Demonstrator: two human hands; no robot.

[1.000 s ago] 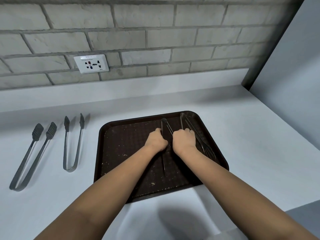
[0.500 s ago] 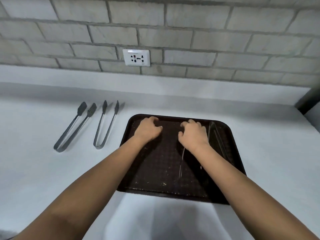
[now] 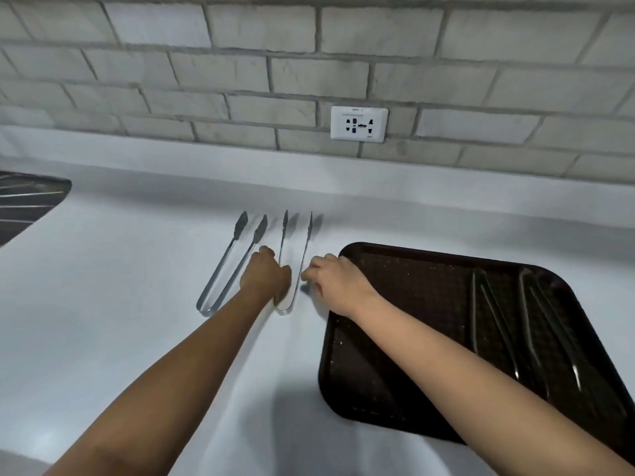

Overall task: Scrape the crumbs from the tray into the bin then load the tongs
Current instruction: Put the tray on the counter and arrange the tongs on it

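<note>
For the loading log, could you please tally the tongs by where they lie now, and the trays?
Tongs on the tray: 2 ()
Tongs on the counter: 2 ()
Trays: 1
Total: 5

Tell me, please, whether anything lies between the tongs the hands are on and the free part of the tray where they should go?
Nothing visible does. The tongs lie on the counter just left of the tray, with the left hand and right hand on either side. The tray's near-left area is bare; the two loaded tongs lie toward its right side.
</note>
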